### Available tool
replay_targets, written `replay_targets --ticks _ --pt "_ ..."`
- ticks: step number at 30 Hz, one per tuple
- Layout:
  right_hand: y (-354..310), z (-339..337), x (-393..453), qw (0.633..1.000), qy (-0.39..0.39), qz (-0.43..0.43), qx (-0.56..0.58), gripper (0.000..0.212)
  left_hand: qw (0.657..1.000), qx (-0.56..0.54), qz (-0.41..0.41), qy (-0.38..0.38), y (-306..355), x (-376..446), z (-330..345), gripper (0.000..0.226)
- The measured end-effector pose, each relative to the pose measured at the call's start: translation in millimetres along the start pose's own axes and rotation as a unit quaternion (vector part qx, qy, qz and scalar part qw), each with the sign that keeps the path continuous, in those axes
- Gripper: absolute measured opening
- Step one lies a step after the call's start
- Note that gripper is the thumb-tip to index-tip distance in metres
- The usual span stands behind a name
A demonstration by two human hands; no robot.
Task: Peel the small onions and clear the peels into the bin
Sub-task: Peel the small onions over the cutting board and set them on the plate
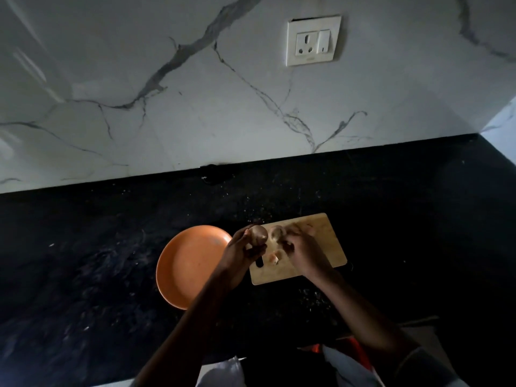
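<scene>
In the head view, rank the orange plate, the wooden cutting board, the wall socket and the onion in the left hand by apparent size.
1-2. Wooden cutting board and orange plate: too alike to rank, and hands cover part of each.
3. Wall socket, which sits farther from the camera.
4. Onion, held in the left hand.

Dim light; veined marble wall [195,93], white socket [313,40], black counter [97,247].

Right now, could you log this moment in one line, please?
left hand: holds onion | right hand: picking peel over cutting board | plate: empty
</scene>
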State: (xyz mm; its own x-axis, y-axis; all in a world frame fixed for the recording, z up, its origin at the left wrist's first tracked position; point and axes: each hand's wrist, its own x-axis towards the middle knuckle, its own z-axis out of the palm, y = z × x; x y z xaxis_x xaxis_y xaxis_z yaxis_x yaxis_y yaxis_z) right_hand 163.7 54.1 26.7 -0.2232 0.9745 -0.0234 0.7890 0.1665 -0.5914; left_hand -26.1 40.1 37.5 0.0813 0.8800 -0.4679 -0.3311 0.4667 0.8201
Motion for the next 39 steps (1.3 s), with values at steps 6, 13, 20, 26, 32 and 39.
replay_targets --ticks 6,13,20,26,32,39 --pt "-22 -16 -2 0.997 0.047 -0.006 0.058 0.024 1.0 -0.024 -0.01 0.007 -3 -2 3 0.025" --pt "-32 -18 5 0.984 0.059 -0.021 0.164 0.016 0.999 -0.019 -0.001 -0.036 4 0 12 0.035" --pt "-29 -27 5 0.961 0.101 0.098 0.239 0.005 0.994 0.036 0.011 -0.104 9 -4 11 0.034" --pt "-31 -31 9 0.948 0.046 0.105 0.295 0.006 0.996 0.008 0.025 -0.082 13 -1 15 0.042" --pt "-22 -39 23 0.948 -0.044 0.055 0.31 0.055 0.995 -0.026 0.051 -0.075 21 1 14 0.035" --pt "-26 -28 23 0.924 -0.023 0.065 0.376 0.052 0.992 0.017 0.076 -0.098 27 -6 21 0.031"
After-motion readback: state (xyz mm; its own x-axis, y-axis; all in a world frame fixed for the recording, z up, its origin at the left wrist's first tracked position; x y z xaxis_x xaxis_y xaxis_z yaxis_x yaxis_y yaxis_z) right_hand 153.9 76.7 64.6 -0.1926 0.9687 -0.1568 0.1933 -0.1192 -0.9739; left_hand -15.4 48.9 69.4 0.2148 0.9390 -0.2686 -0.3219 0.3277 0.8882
